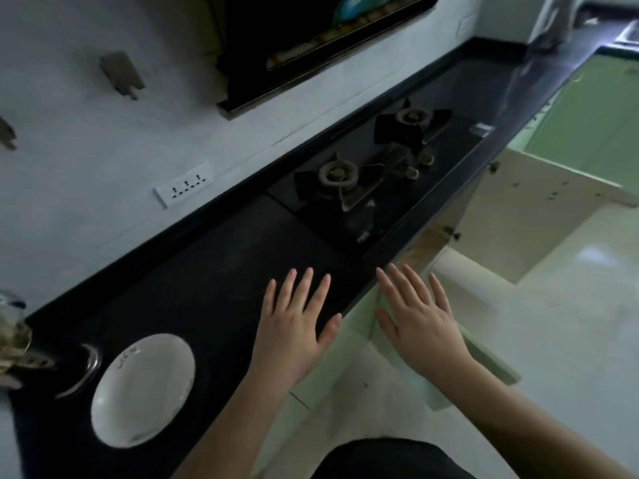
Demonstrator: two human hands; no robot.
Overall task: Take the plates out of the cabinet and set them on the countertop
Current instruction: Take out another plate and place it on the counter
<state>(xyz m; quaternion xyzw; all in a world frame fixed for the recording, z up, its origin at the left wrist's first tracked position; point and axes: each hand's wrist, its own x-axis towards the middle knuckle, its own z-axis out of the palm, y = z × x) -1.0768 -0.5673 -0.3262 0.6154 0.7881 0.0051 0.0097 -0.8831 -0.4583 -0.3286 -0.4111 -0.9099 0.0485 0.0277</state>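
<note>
A white plate (143,388) lies flat on the black countertop (214,257) at the lower left. My left hand (294,323) hovers over the counter's front edge, palm down, fingers spread, holding nothing. My right hand (416,326) is beside it, past the counter edge and above the floor, also flat and empty. Under the counter a cabinet door (518,216) stands swung open; the cabinet's inside is hidden from this angle.
A two-burner gas stove (373,174) sits on the counter beyond my hands. A metal lid (84,371) and a glass jar (12,333) stand left of the plate. A range hood (311,39) hangs on the wall, with a socket strip (183,184) below it. Green cabinet fronts (594,108) are at right.
</note>
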